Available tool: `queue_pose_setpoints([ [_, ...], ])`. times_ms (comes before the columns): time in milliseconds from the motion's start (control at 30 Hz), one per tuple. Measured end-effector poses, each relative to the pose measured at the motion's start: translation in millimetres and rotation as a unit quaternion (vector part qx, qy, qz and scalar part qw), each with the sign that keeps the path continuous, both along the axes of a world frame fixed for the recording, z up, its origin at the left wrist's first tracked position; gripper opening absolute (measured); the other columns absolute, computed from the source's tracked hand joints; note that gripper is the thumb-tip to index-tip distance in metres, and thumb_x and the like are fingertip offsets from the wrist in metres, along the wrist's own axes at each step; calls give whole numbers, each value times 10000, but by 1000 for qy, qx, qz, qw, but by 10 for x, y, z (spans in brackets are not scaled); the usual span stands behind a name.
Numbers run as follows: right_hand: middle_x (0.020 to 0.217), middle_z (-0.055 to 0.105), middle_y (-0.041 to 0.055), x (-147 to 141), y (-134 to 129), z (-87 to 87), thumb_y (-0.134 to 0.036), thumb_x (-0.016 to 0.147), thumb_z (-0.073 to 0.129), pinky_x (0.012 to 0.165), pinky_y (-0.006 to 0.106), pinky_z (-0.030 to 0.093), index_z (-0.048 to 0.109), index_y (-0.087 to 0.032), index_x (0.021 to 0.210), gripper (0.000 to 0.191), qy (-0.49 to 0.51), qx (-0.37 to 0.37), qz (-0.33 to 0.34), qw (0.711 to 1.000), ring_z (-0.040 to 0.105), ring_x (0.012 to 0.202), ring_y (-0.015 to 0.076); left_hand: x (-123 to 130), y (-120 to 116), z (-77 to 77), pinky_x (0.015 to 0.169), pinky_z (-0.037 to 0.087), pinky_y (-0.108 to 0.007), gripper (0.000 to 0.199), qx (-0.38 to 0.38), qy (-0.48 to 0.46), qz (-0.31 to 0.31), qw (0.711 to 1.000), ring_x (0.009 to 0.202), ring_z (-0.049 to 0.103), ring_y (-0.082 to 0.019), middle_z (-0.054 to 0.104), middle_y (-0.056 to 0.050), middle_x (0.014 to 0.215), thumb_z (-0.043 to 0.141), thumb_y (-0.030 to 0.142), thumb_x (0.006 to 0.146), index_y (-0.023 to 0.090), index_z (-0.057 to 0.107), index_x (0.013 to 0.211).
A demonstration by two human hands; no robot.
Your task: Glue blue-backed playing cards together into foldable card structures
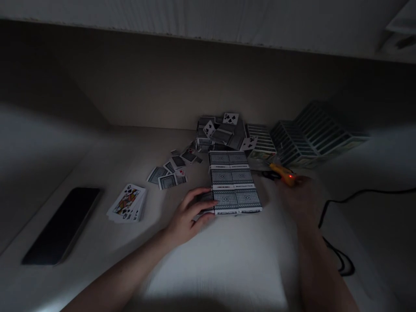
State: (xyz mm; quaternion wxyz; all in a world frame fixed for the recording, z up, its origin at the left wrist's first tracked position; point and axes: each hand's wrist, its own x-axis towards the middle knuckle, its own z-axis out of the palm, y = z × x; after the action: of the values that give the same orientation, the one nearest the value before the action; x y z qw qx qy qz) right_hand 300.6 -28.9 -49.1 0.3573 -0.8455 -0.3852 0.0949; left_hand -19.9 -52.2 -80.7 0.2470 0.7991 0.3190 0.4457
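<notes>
A flat block of playing cards, patterned backs up, lies at the middle of the table. My left hand grips its near left corner, fingers on top and thumb low at the edge. A further card-backed piece shows partly under these fingers. To the right of the block, my right hand is closed round an orange-yellow glue gun with a red light glowing on it. Motion blurs this hand. Black-handled scissors appear to lie just left of the glue gun.
Cut card pieces lie scattered left of the block. A fanned card stack and a black phone are farther left. Behind stand a heap of cards and stepped card structures. A black cord runs at right; a shelf edge hangs above.
</notes>
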Motion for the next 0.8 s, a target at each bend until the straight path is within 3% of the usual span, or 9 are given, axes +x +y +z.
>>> queue_pose_setpoints([
  [133,718,502,-8,68,69,-64,-373,519,720,645,428,459,444,-217,864,468,29,70,-68,995,564,717,254,-2,2,-1,984,484,-412,308,3,4,0,1000,1185,511,-218,492,-87,1292,596,222,869,265,589,1174],
  [233,843,540,21,74,104,-101,-341,557,710,688,410,487,378,-234,957,532,53,149,-64,985,585,777,236,1,5,-3,980,486,-394,316,1,3,1,1000,1182,516,-214,501,-87,1291,602,230,865,266,581,1178],
  [333,909,562,21,44,91,-106,-333,617,686,683,351,497,291,-274,1020,567,79,208,-17,975,595,786,198,5,2,0,965,489,-403,359,-14,-2,11,1000,1171,530,-220,531,-90,1267,611,250,858,264,543,1210],
  [500,942,553,-10,-69,65,-63,-344,579,727,612,309,496,243,-282,1071,693,105,263,75,956,592,709,152,7,-1,-3,960,480,-410,385,-25,0,15,1000,1167,531,-224,538,-101,1255,619,249,850,254,508,1219],
  [800,1015,588,44,-400,-61,206,-285,638,770,677,359,543,254,-284,1271,817,82,323,206,920,630,787,178,20,-8,25,970,472,-403,495,-60,-19,26,998,1173,536,-228,556,-108,1258,644,266,830,239,451,1284],
])
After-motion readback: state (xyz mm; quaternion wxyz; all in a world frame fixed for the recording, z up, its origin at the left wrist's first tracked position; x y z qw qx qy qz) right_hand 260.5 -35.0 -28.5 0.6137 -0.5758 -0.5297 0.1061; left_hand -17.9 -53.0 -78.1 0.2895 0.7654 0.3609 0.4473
